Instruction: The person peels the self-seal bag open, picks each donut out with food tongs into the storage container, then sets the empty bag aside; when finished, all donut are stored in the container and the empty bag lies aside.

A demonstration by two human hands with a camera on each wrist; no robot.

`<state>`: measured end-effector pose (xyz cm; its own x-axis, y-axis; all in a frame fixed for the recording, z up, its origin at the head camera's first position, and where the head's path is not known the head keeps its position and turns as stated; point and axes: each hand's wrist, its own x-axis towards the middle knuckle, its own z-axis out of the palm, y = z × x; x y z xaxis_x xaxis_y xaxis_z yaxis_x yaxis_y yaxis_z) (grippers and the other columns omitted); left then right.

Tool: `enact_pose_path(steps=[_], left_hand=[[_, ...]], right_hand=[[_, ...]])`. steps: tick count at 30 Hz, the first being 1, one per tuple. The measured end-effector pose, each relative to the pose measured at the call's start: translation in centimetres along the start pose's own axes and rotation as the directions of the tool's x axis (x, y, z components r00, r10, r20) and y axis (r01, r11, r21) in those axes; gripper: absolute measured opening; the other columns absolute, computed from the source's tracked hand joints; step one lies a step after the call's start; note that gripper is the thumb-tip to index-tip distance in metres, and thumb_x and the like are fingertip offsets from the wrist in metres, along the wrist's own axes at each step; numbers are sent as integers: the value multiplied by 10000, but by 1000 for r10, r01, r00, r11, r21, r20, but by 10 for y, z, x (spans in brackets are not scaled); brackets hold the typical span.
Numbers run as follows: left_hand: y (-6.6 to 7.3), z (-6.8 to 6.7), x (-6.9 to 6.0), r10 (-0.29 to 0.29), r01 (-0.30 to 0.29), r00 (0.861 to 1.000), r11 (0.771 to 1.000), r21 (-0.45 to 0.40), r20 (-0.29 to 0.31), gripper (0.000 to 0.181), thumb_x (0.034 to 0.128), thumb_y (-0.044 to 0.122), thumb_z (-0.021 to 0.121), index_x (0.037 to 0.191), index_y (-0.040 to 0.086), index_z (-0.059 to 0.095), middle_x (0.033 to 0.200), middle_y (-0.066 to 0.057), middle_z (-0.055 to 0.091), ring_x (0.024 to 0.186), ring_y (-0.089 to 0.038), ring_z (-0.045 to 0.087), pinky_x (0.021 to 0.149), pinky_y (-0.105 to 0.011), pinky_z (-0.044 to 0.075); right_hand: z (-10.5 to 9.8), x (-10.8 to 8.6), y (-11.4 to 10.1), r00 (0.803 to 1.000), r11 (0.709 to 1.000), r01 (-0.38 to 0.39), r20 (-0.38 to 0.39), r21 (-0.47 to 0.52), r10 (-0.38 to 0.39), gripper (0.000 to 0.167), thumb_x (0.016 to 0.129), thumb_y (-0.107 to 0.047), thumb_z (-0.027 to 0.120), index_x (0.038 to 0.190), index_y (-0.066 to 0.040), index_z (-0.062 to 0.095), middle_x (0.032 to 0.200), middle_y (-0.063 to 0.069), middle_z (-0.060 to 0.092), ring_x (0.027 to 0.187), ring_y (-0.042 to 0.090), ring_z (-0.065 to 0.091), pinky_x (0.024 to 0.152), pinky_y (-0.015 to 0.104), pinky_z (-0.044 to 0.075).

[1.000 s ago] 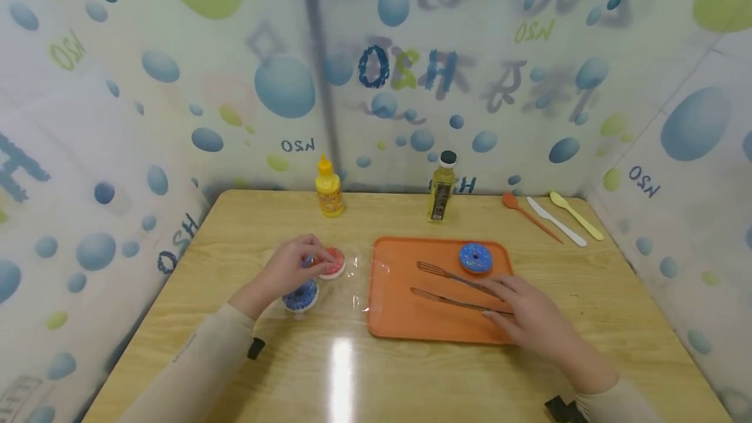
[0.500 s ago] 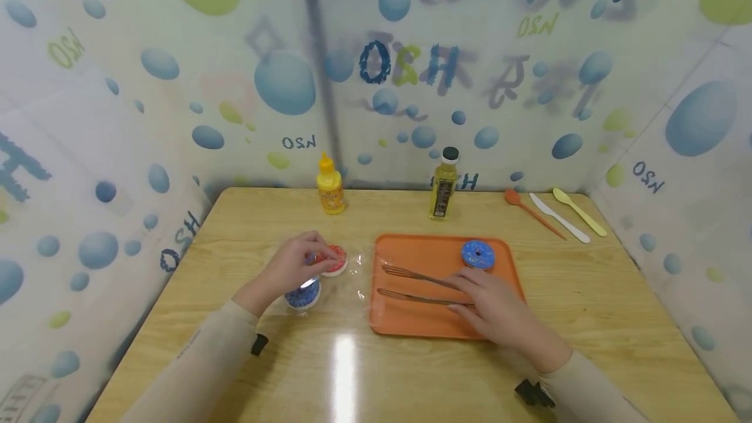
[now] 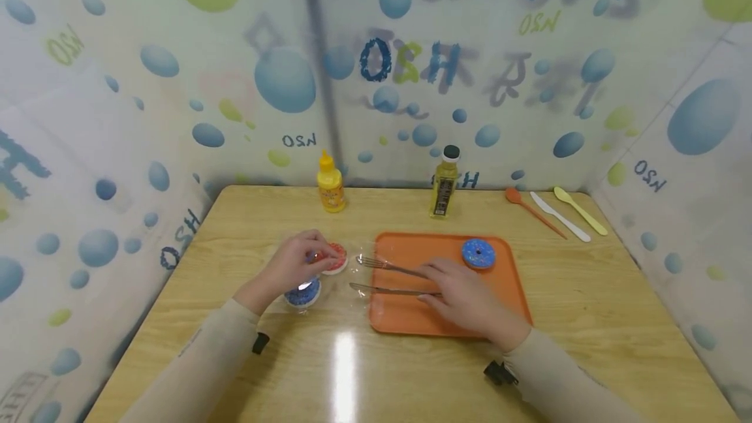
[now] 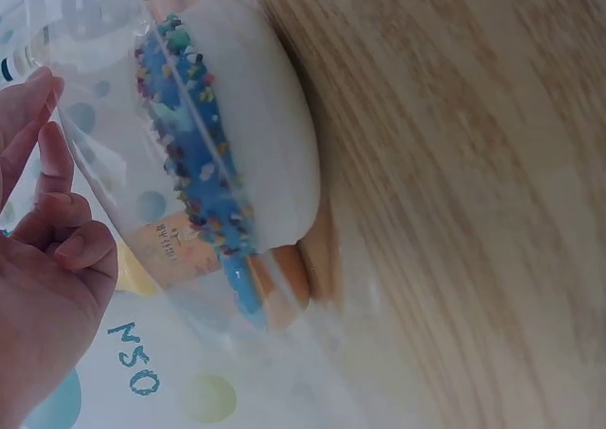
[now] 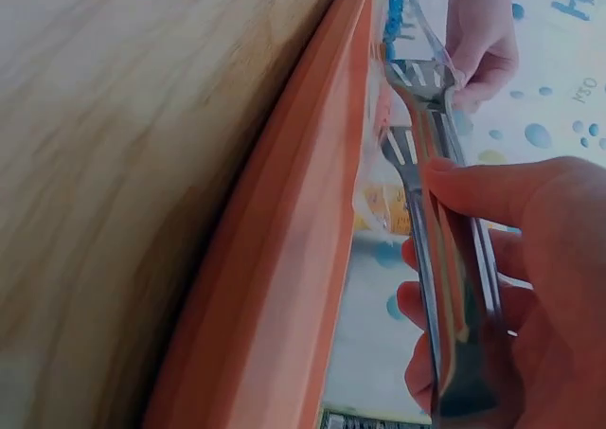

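Table (image 3: 446,384): right fingers (image 5: 502,190) hold tongs (image 5: 453,249) overhanging left edge of tray (image 3: 411,318)

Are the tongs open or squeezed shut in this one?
Open. In the head view the two arms of the tongs spread apart, leaving a clear gap at the tips; the right wrist view also shows two separate ends.

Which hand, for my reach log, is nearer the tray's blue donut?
Right hand: just in front of the blue donut. Left hand: left of it, off the tray.
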<state>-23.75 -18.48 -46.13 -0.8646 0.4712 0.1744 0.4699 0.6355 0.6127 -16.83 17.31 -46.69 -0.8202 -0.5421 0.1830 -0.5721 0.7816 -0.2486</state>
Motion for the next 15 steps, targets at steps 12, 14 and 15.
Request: enact_pose_path(steps=[12, 14, 15], left_hand=[[1, 0, 0, 13, -13, 1000, 1000, -2, 8, 83, 943, 209, 777, 1015, 197, 818, 953, 57, 630, 780, -141, 513, 656, -270, 456], [1, 0, 0, 10, -10, 1000, 1000, 3, 10, 85, 942, 210, 779, 1016, 199, 819, 957, 60, 628, 783, -135, 510, 659, -269, 457], [1, 0, 0, 9, -9, 1000, 1000, 7, 10, 85, 941, 208, 779, 1016, 200, 819, 960, 61, 627, 787, -135, 512, 662, -269, 458]], right_hand=[[19, 27, -11, 999, 999, -36, 28, -15, 36, 491, 943, -414, 755, 1365, -185, 650, 1178, -18, 643, 1034, 153, 637, 862, 386, 569], [21, 28, -12, 998, 999, -51, 27, -2, 51, 502, 945, -408, 754, 1379, -182, 642, 1205, -9, 643, 1065, 166, 640, 894, 399, 570], [21, 29, -13, 998, 998, -58, 24, 4, 58, 505, 943, -407, 756, 1377, -176, 642, 1208, -4, 643, 1069, 172, 640, 899, 406, 569]])
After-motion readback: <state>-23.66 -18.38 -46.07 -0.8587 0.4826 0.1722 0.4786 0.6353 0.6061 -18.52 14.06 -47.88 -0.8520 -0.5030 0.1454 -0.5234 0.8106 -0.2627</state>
